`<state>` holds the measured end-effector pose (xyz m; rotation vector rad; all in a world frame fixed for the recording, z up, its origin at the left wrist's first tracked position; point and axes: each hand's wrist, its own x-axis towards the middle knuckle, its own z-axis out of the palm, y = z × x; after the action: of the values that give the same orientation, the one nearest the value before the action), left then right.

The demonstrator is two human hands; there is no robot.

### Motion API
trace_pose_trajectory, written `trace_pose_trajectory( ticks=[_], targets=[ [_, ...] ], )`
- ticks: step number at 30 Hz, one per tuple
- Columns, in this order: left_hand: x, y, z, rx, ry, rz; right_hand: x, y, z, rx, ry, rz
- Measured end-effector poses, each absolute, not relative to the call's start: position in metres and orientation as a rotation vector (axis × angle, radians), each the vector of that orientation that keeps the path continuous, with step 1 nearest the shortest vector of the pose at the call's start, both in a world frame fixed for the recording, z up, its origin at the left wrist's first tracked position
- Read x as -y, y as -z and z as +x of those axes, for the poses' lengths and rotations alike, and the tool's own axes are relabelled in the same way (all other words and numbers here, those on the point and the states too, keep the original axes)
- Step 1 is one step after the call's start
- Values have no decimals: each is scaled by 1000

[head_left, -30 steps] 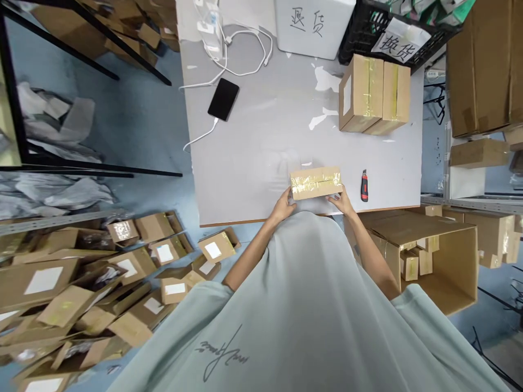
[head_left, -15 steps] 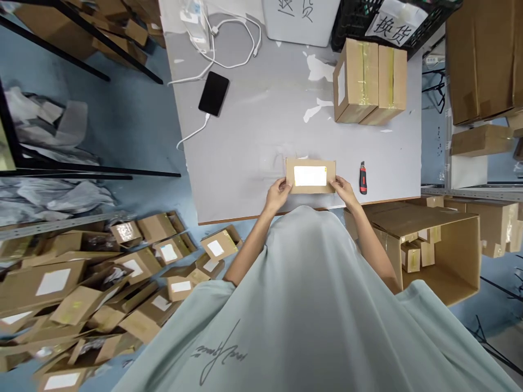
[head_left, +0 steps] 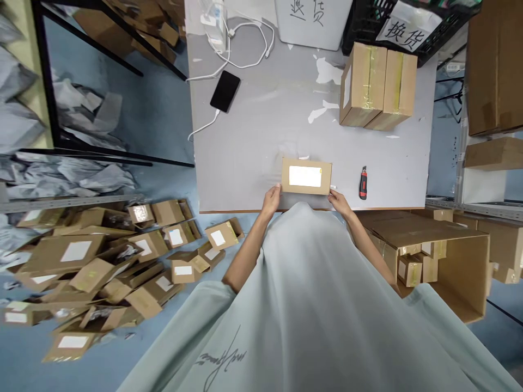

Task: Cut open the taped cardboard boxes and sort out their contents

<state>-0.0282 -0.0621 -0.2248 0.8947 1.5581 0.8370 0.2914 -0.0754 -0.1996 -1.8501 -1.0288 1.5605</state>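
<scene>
A small cardboard box (head_left: 286, 177) with a white label on its top face is at the front of the grey table, between my hands. My left hand (head_left: 271, 200) grips its left side close to the near corner. At the opposite near corner, the fingers of my right hand (head_left: 339, 202) pinch the right side. The undersides of both hands and of the box are hidden. To the right of the box lies a red and black utility knife (head_left: 363, 183) on the table.
Two taped cartons (head_left: 368, 87) stand at the back right, before a black crate (head_left: 359, 27). A black phone (head_left: 225, 91) on a white cable lies at the left. Opened boxes (head_left: 155, 283) cover the floor at left; a large open carton (head_left: 461, 272) stands at right.
The camera view has turned slightly, shifting the surroundings. My hands have slid toward the near corners of the box, and my thumbs no longer lie over its top face.
</scene>
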Motion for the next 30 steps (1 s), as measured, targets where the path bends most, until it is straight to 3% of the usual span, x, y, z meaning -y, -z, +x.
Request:
trace_pose_trajectory(
  ticks=[14, 30],
  targets=[
    [26, 158, -26, -1530, -1019, 862, 25, 144, 301, 1256, -1309, -1652],
    [-5, 203, -33, -1514, -819, 807, 7, 182, 314, 1042, -1455, -1812]
  ],
)
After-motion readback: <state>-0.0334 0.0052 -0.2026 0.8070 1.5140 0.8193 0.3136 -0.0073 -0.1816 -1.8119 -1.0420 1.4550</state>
